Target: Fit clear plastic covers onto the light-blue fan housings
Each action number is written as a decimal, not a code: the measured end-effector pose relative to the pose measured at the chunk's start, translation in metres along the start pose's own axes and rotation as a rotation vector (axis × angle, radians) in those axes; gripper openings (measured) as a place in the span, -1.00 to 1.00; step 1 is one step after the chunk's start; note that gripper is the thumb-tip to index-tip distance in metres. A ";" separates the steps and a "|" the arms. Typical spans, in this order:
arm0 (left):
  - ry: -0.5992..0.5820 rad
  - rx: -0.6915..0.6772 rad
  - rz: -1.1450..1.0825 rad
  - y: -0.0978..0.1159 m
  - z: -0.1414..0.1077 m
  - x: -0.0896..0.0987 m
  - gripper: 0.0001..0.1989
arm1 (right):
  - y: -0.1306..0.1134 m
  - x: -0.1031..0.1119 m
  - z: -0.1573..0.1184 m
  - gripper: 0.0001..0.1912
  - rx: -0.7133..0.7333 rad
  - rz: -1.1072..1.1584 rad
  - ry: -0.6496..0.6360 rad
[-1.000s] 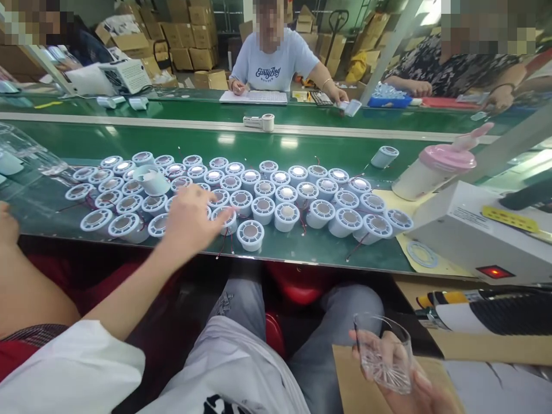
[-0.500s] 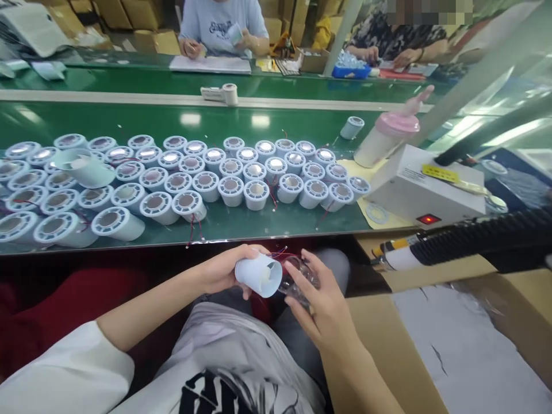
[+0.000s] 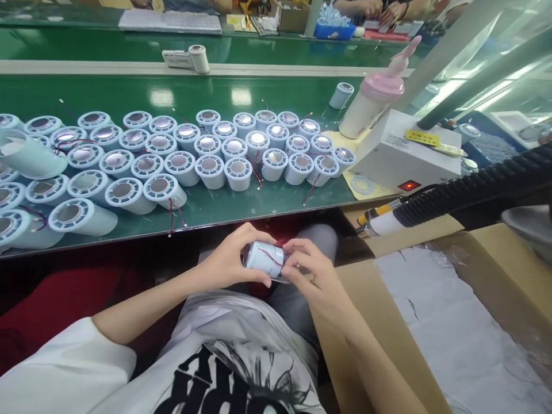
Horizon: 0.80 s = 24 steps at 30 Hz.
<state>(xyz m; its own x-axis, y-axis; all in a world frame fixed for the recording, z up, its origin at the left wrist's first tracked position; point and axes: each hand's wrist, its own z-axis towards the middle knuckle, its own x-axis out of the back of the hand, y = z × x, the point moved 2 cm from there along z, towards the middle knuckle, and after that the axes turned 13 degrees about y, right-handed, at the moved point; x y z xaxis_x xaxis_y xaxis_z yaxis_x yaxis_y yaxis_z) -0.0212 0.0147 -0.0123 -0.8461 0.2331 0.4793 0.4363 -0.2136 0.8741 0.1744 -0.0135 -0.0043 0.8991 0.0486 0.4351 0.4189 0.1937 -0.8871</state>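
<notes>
Head view: the left hand point(image 3: 235, 259) comes in from the lower left, forearm slanting up to the right, its thumb below and its fingers above a cylinder point(image 3: 261, 259). The right hand point(image 3: 313, 270) reaches in from the lower right, palm turned toward the left hand, with bent fingers at the cylinder's right end. Both hands are narrowed around the one piece, just below the middle of the frame, over the lap.

The near edge of the bench point(image 3: 224, 211) slants above the hands, rising toward the right, and they are apart from it. A bare green strip lies between that edge and the standing cylinders point(image 3: 238, 172) at the centre; at the left, the leaning ones come close to the edge. Wider bare green surface spreads behind the rows. A carton point(image 3: 366, 287) sits just beside the right forearm, with a black hose point(image 3: 466, 184) above it at the right.

The held cylinder is pale blue and lies nearly sideways, with a thin dark red wire point(image 3: 271, 256) across its side. Clear plastic point(image 3: 282, 280) shows around it, partly hidden by the fingers.
</notes>
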 end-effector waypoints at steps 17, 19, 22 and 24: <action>-0.227 0.367 -0.683 -0.005 -0.009 -0.008 -0.36 | 0.004 0.012 -0.006 -0.62 0.057 0.121 -0.002; -0.257 0.369 -0.670 -0.005 -0.010 -0.007 -0.32 | 0.004 0.013 -0.009 -0.68 0.111 0.053 -0.014; -0.267 0.303 -0.578 -0.003 -0.010 -0.004 -0.26 | 0.006 0.014 -0.012 -0.65 0.073 0.094 -0.038; -0.264 0.251 -0.519 0.001 -0.010 -0.001 -0.24 | 0.008 0.015 -0.012 -0.61 0.009 0.171 -0.051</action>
<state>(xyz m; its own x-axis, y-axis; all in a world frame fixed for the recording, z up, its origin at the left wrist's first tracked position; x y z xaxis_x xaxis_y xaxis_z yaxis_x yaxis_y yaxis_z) -0.0227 0.0052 -0.0131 -0.8765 0.4800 -0.0369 0.0747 0.2114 0.9745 0.1927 -0.0233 -0.0072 0.9494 0.1313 0.2852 0.2588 0.1873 -0.9476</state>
